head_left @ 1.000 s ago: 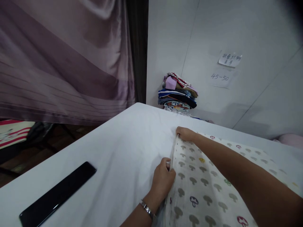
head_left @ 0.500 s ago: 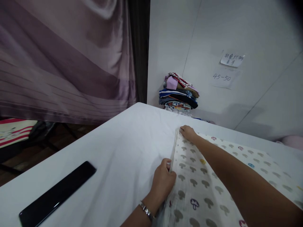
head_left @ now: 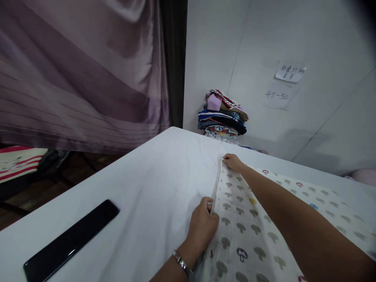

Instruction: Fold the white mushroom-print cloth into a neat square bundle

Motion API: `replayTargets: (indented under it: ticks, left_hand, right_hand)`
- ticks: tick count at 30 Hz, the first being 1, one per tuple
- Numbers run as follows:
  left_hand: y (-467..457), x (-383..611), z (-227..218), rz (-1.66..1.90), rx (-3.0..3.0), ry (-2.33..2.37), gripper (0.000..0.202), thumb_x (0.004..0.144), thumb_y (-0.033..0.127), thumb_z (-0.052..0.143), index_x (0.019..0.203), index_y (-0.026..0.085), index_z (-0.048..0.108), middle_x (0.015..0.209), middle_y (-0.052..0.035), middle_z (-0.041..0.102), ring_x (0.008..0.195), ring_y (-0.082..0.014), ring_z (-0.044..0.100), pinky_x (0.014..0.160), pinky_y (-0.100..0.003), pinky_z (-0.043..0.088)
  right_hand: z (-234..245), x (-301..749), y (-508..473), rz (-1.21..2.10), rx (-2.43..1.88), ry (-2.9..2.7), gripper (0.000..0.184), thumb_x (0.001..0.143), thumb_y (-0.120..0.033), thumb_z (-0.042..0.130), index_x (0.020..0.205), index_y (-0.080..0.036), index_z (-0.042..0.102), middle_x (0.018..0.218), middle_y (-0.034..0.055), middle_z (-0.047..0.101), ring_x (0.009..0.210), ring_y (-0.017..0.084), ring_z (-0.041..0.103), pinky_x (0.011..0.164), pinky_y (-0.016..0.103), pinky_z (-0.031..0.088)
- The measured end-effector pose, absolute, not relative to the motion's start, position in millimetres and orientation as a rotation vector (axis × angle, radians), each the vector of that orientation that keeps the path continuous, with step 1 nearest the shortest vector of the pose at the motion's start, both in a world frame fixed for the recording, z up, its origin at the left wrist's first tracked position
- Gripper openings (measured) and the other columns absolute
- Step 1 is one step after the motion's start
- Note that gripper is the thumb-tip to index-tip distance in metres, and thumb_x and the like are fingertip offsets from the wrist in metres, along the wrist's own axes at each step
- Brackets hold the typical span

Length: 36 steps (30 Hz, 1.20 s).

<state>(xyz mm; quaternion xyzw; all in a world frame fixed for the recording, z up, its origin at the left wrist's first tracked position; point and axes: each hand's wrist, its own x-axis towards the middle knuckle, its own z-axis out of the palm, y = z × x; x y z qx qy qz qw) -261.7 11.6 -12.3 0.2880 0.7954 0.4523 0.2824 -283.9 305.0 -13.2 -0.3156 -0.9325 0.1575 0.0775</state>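
Soft mushroom-print cloth point(head_left: 249, 227) lies flat on the white tabletop point(head_left: 152, 184). The left hand point(head_left: 202, 225), curled, pinches its folded edge in a narrow grip. The right hand point(head_left: 233, 161), arm outstretched, touches the far corner, and I cannot tell its grip.

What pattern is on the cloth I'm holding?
Small mushrooms, mostly grey with a few coloured ones, on the cream cloth. The head view shows it best.

2 hands point(head_left: 202, 229) point(head_left: 233, 161), 1 cloth point(head_left: 235, 227), 1 phone point(head_left: 72, 239) — 2 notes point(head_left: 290, 73) point(head_left: 277, 95).

left hand point(head_left: 203, 227), right hand point(head_left: 233, 162), pinching mushroom-print cloth point(head_left: 252, 231)
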Motion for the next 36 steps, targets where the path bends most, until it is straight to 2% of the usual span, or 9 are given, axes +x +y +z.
replayTargets:
  ticks: [3, 7, 10, 15, 20, 25, 28, 32, 36]
  left_hand:
    - [12.1, -261.7, -14.1, 1.199, 0.785, 2.136, 0.037, 0.067, 0.009, 0.046, 0.101, 0.023, 0.053, 0.074, 0.0024, 0.059, 0.066, -0.0127, 0.053, 0.061, -0.023, 0.033]
    - [11.7, -261.0, -15.7, 1.194, 0.795, 2.15, 0.036, 0.067, 0.009, 0.046, 0.1, 0.024, 0.053, 0.073, 0.0029, 0.058, 0.065, -0.0127, 0.052, 0.061, -0.023, 0.033]
    - [10.8, -260.7, -15.2, 1.198, 0.801, 2.15, 0.037, 0.067, 0.009, 0.047, 0.1, 0.024, 0.053, 0.075, 0.0025, 0.059, 0.067, -0.0129, 0.053, 0.061, -0.023, 0.033]
    - [10.9, -261.2, -15.5, 1.208, 0.788, 2.122, 0.036, 0.067, 0.009, 0.046, 0.099, 0.024, 0.054, 0.075, 0.0024, 0.06, 0.067, -0.0129, 0.053, 0.061, -0.023, 0.034]
    - [14.2, -261.3, -20.6, 1.37, 0.719, 2.064, 0.036, 0.07, 0.01, 0.046, 0.103, 0.023, 0.051, 0.083, 0.0013, 0.061, 0.068, -0.0113, 0.055, 0.064, -0.022, 0.038]
    - [14.1, -261.2, -18.7, 1.374, 0.79, 2.178, 0.039, 0.071, 0.01, 0.046, 0.108, 0.022, 0.05, 0.088, -0.0003, 0.06, 0.076, -0.0128, 0.056, 0.072, -0.023, 0.04]
    - [12.5, -261.3, -15.1, 1.297, 0.877, 2.229, 0.042, 0.071, 0.009, 0.045, 0.11, 0.022, 0.049, 0.089, -0.0016, 0.06, 0.08, -0.0145, 0.056, 0.074, -0.024, 0.039]
    - [12.2, -262.5, -12.1, 1.265, 0.866, 2.228, 0.043, 0.07, 0.007, 0.044, 0.111, 0.021, 0.049, 0.085, -0.0013, 0.06, 0.077, -0.0145, 0.055, 0.071, -0.023, 0.039]
    - [13.5, -263.4, -11.4, 1.265, 0.86, 2.216, 0.04, 0.069, 0.006, 0.044, 0.106, 0.021, 0.049, 0.08, -0.0001, 0.058, 0.072, -0.0134, 0.054, 0.067, -0.022, 0.038]
  right_hand:
    - [-13.0, -286.4, 306.2, 0.481, -0.914, -2.825, 0.02, 0.081, -0.018, 0.051, 0.094, -0.017, 0.067, 0.092, 0.0036, 0.069, 0.082, 0.015, 0.061, 0.072, 0.019, 0.043]
    - [-15.5, -290.3, 310.1, 0.436, -0.881, -2.855, 0.025, 0.082, -0.018, 0.051, 0.102, -0.017, 0.066, 0.111, 0.0065, 0.063, 0.099, 0.017, 0.056, 0.084, 0.021, 0.039]
    - [-16.9, -292.1, 312.4, 0.403, -0.894, -2.89, 0.025, 0.083, -0.018, 0.05, 0.102, -0.018, 0.066, 0.113, 0.0072, 0.061, 0.101, 0.018, 0.055, 0.085, 0.023, 0.038]
    - [-14.2, -294.2, 309.9, 0.339, -0.982, -2.904, 0.017, 0.082, -0.021, 0.053, 0.091, -0.017, 0.066, 0.101, 0.0074, 0.064, 0.093, 0.02, 0.057, 0.077, 0.024, 0.039]
    - [-7.0, -301.9, 302.8, 0.275, -1.102, -2.793, 0.026, 0.091, -0.027, 0.038, 0.106, -0.016, 0.056, 0.103, 0.0101, 0.063, 0.092, 0.021, 0.056, 0.073, 0.027, 0.039]
    - [-11.0, -306.6, 293.4, 0.235, -1.089, -2.781, 0.022, 0.088, -0.025, 0.042, 0.101, -0.018, 0.058, 0.105, 0.0094, 0.062, 0.099, 0.022, 0.053, 0.081, 0.03, 0.037]
    - [-16.8, -302.5, 289.0, 0.205, -1.089, -2.754, 0.028, 0.089, -0.026, 0.04, 0.112, -0.018, 0.055, 0.119, 0.0106, 0.056, 0.112, 0.024, 0.046, 0.09, 0.034, 0.033]
    - [-21.4, -286.2, 278.0, 0.181, -1.068, -2.726, 0.04, 0.09, -0.028, 0.035, 0.127, -0.016, 0.044, 0.136, 0.0108, 0.043, 0.125, 0.023, 0.034, 0.099, 0.035, 0.026]
    - [-28.3, -264.8, 251.1, 0.176, -0.935, -2.805, 0.037, 0.091, -0.032, 0.031, 0.12, -0.017, 0.048, 0.135, 0.0106, 0.044, 0.127, 0.023, 0.031, 0.099, 0.036, 0.026]
